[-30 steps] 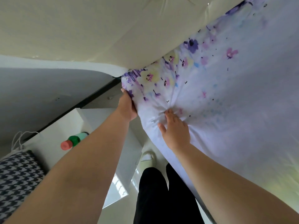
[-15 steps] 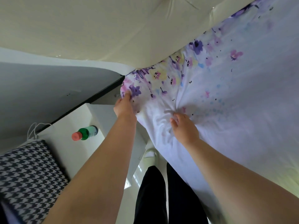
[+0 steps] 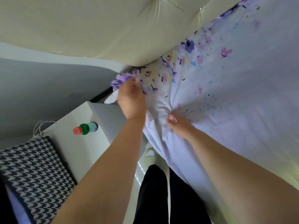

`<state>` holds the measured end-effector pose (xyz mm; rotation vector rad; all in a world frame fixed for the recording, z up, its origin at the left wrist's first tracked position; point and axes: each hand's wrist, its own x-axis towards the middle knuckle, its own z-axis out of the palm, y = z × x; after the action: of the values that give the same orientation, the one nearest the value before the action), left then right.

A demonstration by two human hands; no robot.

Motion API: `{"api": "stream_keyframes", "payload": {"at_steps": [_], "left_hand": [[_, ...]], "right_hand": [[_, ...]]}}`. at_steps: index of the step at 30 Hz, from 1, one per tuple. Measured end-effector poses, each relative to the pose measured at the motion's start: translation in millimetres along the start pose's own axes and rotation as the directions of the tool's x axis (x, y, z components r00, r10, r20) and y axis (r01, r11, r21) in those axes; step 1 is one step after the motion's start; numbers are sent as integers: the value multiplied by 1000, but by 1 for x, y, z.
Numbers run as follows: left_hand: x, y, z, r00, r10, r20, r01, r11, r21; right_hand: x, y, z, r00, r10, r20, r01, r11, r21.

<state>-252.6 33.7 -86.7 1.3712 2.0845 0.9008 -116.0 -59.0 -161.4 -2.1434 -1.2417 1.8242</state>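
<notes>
Up by the headboard (image 3: 97, 29), left hand (image 3: 131, 98) is gripping a corner of the sheet (image 3: 226, 113), right hand (image 3: 179, 125) is pinching a bunch nearby, so uneven tugging is probably risking it slipping free.

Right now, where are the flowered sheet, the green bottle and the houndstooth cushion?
flowered sheet (image 3: 226, 97): head view, on its pale middle.
green bottle (image 3: 87, 128): head view, on its green shoulder.
houndstooth cushion (image 3: 32, 172): head view, on its patterned top.
</notes>
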Motion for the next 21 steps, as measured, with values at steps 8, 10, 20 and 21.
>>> {"api": "stream_keyframes", "payload": {"at_steps": [8, 10, 20, 21], "left_hand": [[-96, 10, 33, 696, -129, 706, 119, 991, 64], [-113, 13, 34, 598, -137, 790, 174, 984, 38], [-196, -30, 1, 626, -137, 768, 5, 985, 172], [-204, -39, -2, 608, -136, 782, -60, 974, 217]], "right_hand": [[-19, 7, -44, 983, 183, -10, -82, 490, 868], [-24, 10, -45, 985, 162, -60, -41, 554, 831], [-100, 112, -8, 814, 536, -225, -191, 613, 767], [-119, 117, -2, 804, 550, -225, -198, 606, 770]]}}
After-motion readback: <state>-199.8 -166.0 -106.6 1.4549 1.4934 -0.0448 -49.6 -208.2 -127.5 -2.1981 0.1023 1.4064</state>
